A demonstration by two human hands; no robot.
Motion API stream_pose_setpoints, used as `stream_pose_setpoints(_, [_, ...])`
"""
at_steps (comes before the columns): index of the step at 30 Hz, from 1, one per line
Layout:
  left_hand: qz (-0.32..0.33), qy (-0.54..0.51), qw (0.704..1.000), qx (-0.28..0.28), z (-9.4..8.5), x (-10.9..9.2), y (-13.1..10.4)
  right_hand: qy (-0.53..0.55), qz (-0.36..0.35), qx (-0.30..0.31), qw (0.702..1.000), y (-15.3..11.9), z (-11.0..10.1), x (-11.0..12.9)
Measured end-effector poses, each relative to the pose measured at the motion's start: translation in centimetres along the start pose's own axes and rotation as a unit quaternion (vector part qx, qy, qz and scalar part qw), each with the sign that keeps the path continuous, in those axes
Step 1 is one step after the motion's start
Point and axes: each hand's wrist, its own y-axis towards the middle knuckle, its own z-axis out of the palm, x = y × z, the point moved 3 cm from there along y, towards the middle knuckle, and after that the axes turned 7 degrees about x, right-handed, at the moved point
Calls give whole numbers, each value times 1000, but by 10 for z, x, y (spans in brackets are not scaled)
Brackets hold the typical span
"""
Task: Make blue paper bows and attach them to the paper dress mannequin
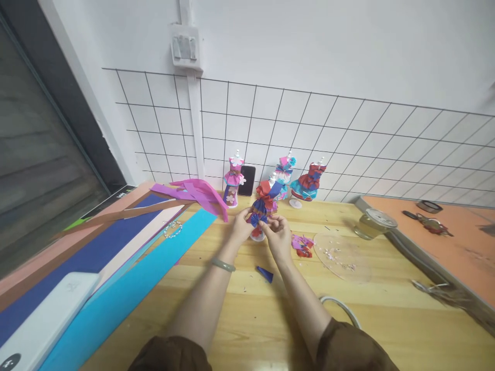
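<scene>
A small dress-form figure (267,190) in a red and blue crepe-paper dress stands on the table in front of me. At its lower front is a blue pleated paper fan (256,220). My left hand (242,225) is closed at the fan's left edge, its fingertips against the figure's side. My right hand (279,236) pinches the fan from the right, thumb in front. Between my forearms lies a loose blue paper scrap (265,274). Red and pink paper scraps (302,245) rest right of my right hand.
Behind stand a pink dressed figure (234,179), a phone (246,181) and a red-and-turquoise dressed figure (310,181). Paper strips (127,288) and a white device (50,319) lie left. Right are a clear plate (342,257) of small beads and a glass cup (374,224).
</scene>
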Motion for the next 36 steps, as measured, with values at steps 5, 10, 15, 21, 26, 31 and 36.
stream_pose_setpoints(5, [0, -40, 999, 17, -2, -2, 2, 11, -4, -29, 1000, -2, -1, -7])
stream_pose_setpoints(10, [-5, -66, 997, 36, -2, -2, 3, 1, 30, -59, 998, -6, -2, -16])
stream_pose_setpoints(15, [-6, -47, 998, 33, -4, 0, 2, 11, 66, -57, 996, -6, 0, -19])
stream_pose_setpoints(21, [-15, -61, 998, 31, -3, -2, 2, 0, 54, -52, 997, -2, -2, -17])
stream_pose_setpoints(26, [-20, -65, 997, 23, -3, -2, 3, -10, 30, -47, 998, 1, -4, -14])
stream_pose_setpoints(31, [-18, -80, 996, 37, -2, -2, 2, -24, 23, -51, 998, 3, -2, -12])
stream_pose_setpoints(36, [-9, -56, 998, 30, -3, 0, 3, -32, 19, -39, 999, 4, 1, -10])
